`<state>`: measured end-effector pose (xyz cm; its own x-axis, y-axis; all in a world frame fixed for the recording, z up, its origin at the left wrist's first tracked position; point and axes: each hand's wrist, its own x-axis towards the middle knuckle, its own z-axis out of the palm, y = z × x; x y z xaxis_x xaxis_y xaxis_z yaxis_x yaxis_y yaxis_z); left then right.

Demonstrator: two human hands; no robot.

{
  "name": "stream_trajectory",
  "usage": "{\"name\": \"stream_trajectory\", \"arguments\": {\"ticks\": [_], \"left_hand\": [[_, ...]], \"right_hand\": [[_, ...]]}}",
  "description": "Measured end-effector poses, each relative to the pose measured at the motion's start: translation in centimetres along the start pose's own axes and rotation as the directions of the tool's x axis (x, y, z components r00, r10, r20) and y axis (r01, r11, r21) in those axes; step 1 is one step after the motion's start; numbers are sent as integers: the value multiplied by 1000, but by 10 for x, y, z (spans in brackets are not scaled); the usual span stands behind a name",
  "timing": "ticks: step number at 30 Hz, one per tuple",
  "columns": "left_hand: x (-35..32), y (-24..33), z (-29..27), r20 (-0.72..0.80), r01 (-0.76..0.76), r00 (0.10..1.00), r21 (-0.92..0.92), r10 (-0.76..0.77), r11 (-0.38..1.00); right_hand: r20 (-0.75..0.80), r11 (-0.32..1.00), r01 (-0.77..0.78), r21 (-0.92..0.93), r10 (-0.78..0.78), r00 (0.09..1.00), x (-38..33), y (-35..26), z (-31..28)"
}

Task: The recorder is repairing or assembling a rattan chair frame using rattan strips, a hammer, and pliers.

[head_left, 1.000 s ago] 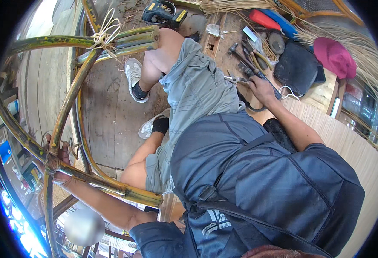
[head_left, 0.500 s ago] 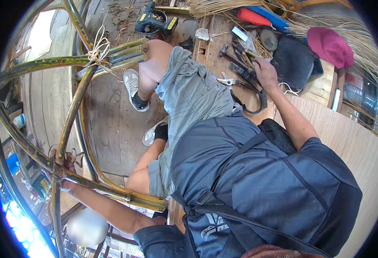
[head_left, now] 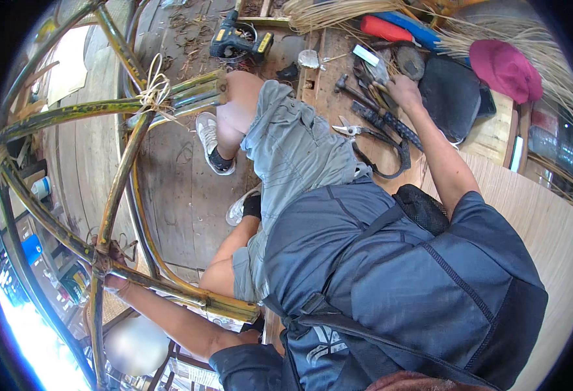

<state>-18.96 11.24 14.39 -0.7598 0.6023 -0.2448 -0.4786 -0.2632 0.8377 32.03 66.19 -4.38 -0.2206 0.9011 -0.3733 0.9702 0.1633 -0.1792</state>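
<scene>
Down at the near left, the left hand (head_left: pixel 114 281) is wrapped tight around a lashed joint of the bamboo frame (head_left: pixel 120 189), fingers closed on the yellow-green poles where they cross. The frame fans out from there, curved poles running up to a second joint bound with pale cord (head_left: pixel 156 88) at the far left, hard against the person's raised knee.

Swing right and farther out: the right hand (head_left: pixel 403 88) is stretched to the cluttered wooden workbench (head_left: pixel 329 98), down among a pile of hand tools (head_left: pixel 377 107). Fingers look curled onto something dark in the heap, but whether they've truly closed on it I can't tell. Pliers (head_left: pixel 351 129) lie just near of the hand, and a dark strap loops below them.

Beyond, a cordless drill (head_left: pixel 237 40) sits on the floor planks, a pink cap (head_left: pixel 504 68) on a dark bag (head_left: pixel 452 98), reed bundles at the far edge.

My read: it's a tool-fetching step, frame held steady. Next calls for a firm pick from that heap without loosening the left grip.
</scene>
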Motion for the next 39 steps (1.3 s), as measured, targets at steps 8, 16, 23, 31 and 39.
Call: {"name": "stream_trajectory", "arguments": {"ticks": [8, 16, 23, 31, 39], "left_hand": [[-11, -6, -11, 26, -168, 984, -174, 176, 970], [-9, -27, 10, -61, -182, 983, -328, 172, 927], [-14, -20, 16, -49, -184, 983, -197, 178, 963], [-5, -20, -16, -25, -152, 988, -325, 152, 933], [-5, -22, 4, -144, -194, 975, -193, 168, 962]], "right_hand": [[274, 961, 219, -167, -168, 947, -3, -16, 2], [-121, 901, 414, -128, -429, 895, -33, 23, 1], [88, 686, 282, 671, -451, 888, -127, -181, -33], [420, 421, -37, 906, -891, 171, -287, -371, 13], [305, 288, -127, 949, -943, 136, -320, -420, 32]]}}
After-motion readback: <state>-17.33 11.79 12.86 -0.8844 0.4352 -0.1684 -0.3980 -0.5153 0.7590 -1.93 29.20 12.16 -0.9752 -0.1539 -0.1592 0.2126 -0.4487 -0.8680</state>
